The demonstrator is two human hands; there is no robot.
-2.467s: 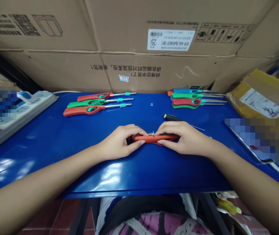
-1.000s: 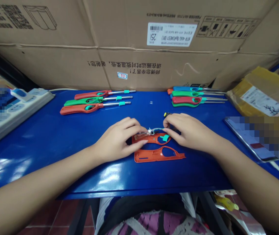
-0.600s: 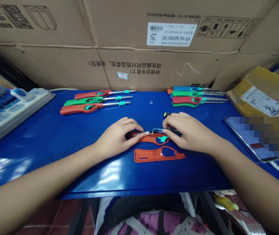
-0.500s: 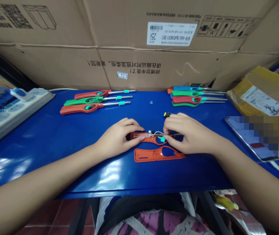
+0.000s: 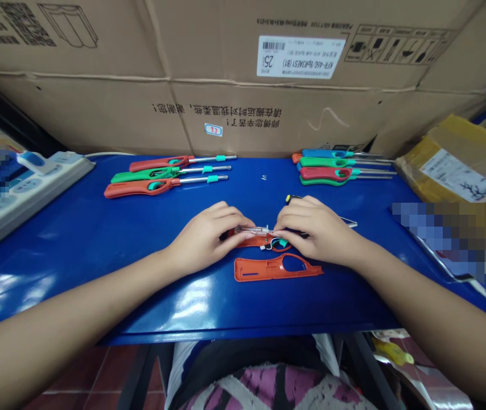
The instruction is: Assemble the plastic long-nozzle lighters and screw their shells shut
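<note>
The left hand (image 5: 209,236) pinches the clear tube (image 5: 250,230); the right hand (image 5: 317,230) pinches at its tip (image 5: 267,230); best kept level, wires (image 5: 271,244) free.

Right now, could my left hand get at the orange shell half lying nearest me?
Probably yes: the orange shell half lies on the blue table close to your left hand, with nothing on top of it. But that hand holds a clear tube, so it would likely need to let go first.
</note>
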